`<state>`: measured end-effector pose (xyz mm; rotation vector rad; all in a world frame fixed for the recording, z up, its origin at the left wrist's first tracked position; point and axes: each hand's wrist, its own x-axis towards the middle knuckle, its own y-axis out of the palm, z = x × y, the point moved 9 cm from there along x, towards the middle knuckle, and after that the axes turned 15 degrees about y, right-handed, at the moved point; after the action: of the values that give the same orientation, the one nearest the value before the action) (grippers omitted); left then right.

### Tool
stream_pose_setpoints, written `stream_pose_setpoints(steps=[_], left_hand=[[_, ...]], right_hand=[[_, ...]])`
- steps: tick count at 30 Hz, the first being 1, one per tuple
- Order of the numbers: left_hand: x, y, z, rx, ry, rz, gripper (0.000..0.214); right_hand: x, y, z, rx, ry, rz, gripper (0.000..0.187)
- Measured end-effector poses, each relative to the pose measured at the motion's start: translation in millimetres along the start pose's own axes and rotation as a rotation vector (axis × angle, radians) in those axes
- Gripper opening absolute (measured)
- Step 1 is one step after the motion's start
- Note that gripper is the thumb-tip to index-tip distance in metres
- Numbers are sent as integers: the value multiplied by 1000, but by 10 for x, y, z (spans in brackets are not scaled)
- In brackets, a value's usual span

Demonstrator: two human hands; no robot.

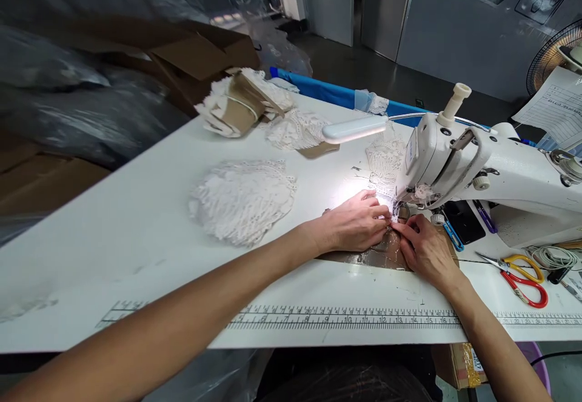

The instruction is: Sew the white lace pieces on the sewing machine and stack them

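White lace (386,158) runs out behind the needle area of a white sewing machine (421,153), under a bright lamp. My left hand (359,220) lies left of the presser foot, its bent fingers pressed together on the lace edge. Just in front of the needle, my right hand (426,247) pinches the same edge between thumb and forefinger. The piece under my fingertips is mostly hidden. Both hands rest over a brown, shiny plate (364,259) on the table. To the left sits a loose pile of white lace pieces (245,201).
Bundled lace with brown card (240,111) lies at the back, beside more lace (297,129). The lamp bar (354,129) hangs over the table. Right of my hands are a phone (464,221), a blue cutter (453,235) and scissors (522,274). A printed ruler (327,317) lines the front edge.
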<state>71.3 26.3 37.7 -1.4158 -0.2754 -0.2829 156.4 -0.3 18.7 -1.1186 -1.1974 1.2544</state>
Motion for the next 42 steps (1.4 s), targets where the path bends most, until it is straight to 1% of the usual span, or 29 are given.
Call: stream_pose_setpoints(steps=[5,10,14,16,18,22,24,26,29,31,33,35,39,40,42], left_hand=[[-20,25,25,26,3,19,34],[-29,47,67,69,-7,11,33],[-28,54,113,84,-32,48,34],[-34,52,131,81,-42,65,32],[-41,47,137,73,-42,73,31],[-53,40,147,53,-46,67,30],[-56,45,160,46,-55,69,28],[-57,50,169,40,-60,75,27],[-57,42,175,29,-59,68,25],[-57,26,177,20,-59,50,25],[-56,15,174,10,-56,33,25],[-56,4,168,11,-55,13,25],[-63,1,164,27,-67,-2,24],[-67,11,167,29,-73,10,23],[-71,31,172,27,-81,39,22]], right_hand=[[45,24,20,-89,71,102,43],[83,40,73,-200,148,226,43],[88,17,124,-235,166,254,43],[82,28,97,-216,164,247,42],[71,35,41,-139,139,218,41],[38,-75,-93,215,25,119,35],[45,-125,-197,377,21,112,32],[80,-129,-293,470,51,129,31],[163,-70,-412,511,119,134,36],[217,-7,-492,514,179,114,44],[245,41,-552,520,224,84,47],[240,49,-565,533,227,56,45],[162,3,-468,551,134,45,34],[143,-7,-468,545,141,33,32],[115,-29,-514,545,200,-17,30]])
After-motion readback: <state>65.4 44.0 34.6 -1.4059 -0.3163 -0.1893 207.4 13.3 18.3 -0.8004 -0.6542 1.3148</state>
